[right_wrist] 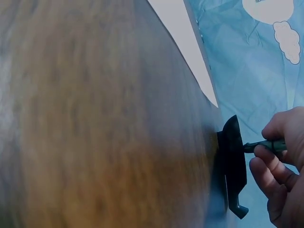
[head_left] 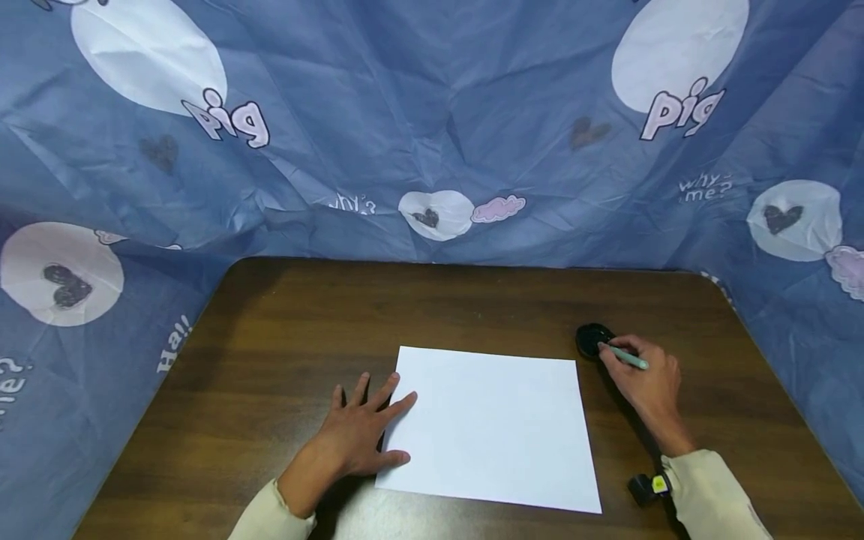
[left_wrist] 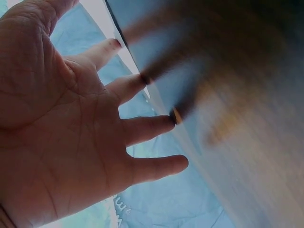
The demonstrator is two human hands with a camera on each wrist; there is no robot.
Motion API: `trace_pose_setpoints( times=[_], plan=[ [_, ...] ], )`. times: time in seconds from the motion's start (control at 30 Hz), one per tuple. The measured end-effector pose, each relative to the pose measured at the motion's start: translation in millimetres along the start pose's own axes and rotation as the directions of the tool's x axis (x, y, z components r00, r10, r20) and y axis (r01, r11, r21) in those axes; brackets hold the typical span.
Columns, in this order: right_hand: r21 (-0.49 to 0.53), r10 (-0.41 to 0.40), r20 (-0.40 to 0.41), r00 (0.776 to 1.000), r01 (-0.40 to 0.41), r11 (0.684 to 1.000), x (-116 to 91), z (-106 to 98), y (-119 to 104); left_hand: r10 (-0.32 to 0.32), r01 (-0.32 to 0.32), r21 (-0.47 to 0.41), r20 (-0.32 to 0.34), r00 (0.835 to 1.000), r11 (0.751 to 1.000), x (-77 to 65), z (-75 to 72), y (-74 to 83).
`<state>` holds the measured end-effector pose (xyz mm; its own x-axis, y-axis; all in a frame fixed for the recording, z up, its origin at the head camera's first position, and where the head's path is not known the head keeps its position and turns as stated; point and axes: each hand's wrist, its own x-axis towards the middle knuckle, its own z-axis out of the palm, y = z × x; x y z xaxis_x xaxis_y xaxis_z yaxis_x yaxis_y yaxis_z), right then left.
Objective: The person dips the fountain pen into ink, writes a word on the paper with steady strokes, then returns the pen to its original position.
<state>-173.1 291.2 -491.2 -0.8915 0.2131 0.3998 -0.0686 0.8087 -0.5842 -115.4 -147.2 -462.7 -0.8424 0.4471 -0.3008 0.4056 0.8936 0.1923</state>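
A blank white sheet of paper (head_left: 493,431) lies on the table in the head view. On its left edge rests my left hand (head_left: 356,435), fingers spread wide; the left wrist view shows the palm (left_wrist: 66,123) and straight fingers. To the right of the sheet, my right hand (head_left: 648,381) pinches a pale green pen (head_left: 629,357) between thumb and fingers. The pen points at a small round black dish (head_left: 589,339) beyond the paper's upper right corner. In the right wrist view the pen's tip meets the black dish (right_wrist: 234,161), whose inside is hidden.
The brown wooden table (head_left: 324,315) has rounded far corners. A blue printed cloth (head_left: 432,135) hangs behind it and along both sides. Near the right sleeve, a small black device with a yellow label (head_left: 649,487) sits at the wrist.
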Motion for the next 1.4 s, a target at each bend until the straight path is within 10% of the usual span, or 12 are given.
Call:
trace_pose_setpoints(
  times=[0.73,1.4],
  plan=[
    [0.1,-0.051,-0.129,0.99,0.064,0.993,-8,12,-20,0.001,-0.001,0.011,-0.008,1.0,1.0,-1.3,-2.8,-2.6],
    [0.307,-0.215,0.033,0.976,0.195,0.932,-30,43,-82,0.004,-0.004,-0.001,-0.02,1.0,1.0,0.0,2.5,0.3]
  ],
)
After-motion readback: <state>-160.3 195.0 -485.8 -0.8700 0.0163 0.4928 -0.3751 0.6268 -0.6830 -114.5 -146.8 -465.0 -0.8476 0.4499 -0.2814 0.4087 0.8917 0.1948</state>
